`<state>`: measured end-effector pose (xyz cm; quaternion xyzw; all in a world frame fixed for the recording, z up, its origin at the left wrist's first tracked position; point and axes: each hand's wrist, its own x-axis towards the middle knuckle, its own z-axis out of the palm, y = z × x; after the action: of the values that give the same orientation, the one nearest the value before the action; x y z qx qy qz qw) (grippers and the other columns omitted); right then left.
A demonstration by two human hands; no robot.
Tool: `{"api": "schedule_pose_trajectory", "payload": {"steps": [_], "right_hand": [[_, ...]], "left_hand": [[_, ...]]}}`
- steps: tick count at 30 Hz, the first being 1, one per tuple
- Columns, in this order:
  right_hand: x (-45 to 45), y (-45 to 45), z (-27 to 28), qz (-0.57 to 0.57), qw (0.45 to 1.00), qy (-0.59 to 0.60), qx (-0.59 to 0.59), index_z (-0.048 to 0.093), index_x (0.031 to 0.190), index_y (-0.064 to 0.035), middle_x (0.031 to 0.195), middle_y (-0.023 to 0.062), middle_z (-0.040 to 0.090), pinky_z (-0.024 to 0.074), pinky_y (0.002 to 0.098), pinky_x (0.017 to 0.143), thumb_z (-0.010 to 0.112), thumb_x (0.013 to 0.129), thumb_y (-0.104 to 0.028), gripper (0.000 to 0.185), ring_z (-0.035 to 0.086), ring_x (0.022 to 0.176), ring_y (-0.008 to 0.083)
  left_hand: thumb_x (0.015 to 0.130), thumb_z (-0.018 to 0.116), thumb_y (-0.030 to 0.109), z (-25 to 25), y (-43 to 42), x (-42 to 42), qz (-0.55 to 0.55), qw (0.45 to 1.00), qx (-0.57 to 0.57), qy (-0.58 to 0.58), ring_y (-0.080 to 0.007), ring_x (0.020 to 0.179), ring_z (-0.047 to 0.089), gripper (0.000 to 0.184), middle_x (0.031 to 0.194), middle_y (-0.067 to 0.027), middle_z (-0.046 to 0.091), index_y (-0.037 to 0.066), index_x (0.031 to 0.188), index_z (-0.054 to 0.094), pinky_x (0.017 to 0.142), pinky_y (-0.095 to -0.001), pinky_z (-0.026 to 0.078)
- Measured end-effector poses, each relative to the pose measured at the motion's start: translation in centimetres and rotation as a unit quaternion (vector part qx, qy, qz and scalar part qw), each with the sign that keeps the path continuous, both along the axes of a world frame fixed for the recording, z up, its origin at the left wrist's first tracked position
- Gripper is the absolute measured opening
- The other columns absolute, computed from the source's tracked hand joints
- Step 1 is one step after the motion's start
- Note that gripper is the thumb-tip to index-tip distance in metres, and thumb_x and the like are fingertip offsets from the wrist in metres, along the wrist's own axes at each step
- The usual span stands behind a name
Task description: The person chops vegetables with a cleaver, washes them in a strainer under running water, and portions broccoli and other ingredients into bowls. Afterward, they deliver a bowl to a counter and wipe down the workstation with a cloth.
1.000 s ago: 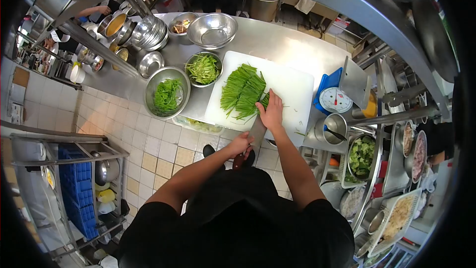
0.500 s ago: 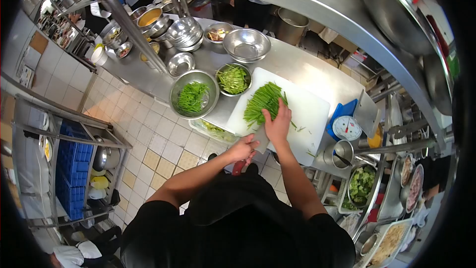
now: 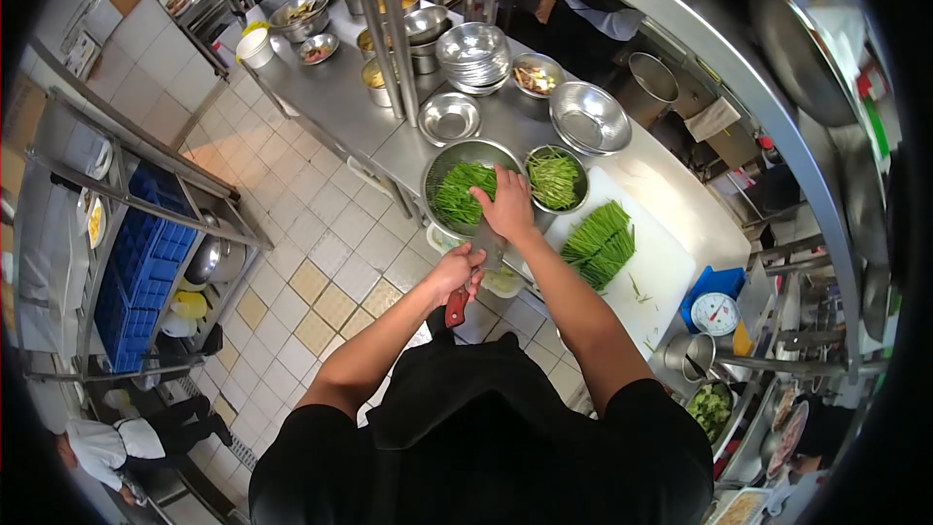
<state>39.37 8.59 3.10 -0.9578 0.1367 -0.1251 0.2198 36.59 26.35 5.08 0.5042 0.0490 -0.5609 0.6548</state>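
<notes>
My left hand (image 3: 455, 272) is closed on a cleaver with a red-brown handle (image 3: 456, 309); its broad blade (image 3: 490, 247) reaches up toward the perforated metal bowl (image 3: 434, 163). Over that bowl's right side is my right hand (image 3: 507, 206), fingers stretched out and thumb apart, just above or touching the cut green stalks (image 3: 465, 192) inside. Beside it, a smaller bowl holds paler cut stalks (image 3: 552, 178). A pile of long green stalks (image 3: 600, 245) lies on the white cutting board (image 3: 666, 258), to the right of my forearm.
Stacked metal bowls (image 3: 473, 53) and a wide metal bowl (image 3: 590, 117) stand at the back of the steel counter. A dial scale (image 3: 715, 313) sits right of the board. Metal posts (image 3: 398, 58) rise from the counter. A person in white (image 3: 97, 452) is at lower left.
Both hands and the cleaver have moved from the cutting board to the perforated bowl on the left. The right hand has left the stalk pile. The camera view has shifted too.
</notes>
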Motion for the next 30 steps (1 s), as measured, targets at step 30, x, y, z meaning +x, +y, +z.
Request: {"api": "schedule_pose_trajectory", "payload": {"steps": [30], "right_hand": [[6.1, -0.2, -1.5, 0.0, 0.987, -0.028, 0.159, 0.077, 0.089, -0.0197, 0.091, 0.0085, 0.067, 0.0494, 0.0398, 0.08, 0.072, 0.078, -0.022, 0.012, 0.062, 0.087, 0.0278]], "left_hand": [[0.098, 0.05, 0.018, 3.5, 15.3, 4.1, -0.062, 0.998, -0.003, 0.021, -0.0161, 0.038, 0.045, 0.024, 0.059, -0.0044, 0.047, 0.005, 0.117, 0.045, 0.033, -0.0309, 0.043]]}}
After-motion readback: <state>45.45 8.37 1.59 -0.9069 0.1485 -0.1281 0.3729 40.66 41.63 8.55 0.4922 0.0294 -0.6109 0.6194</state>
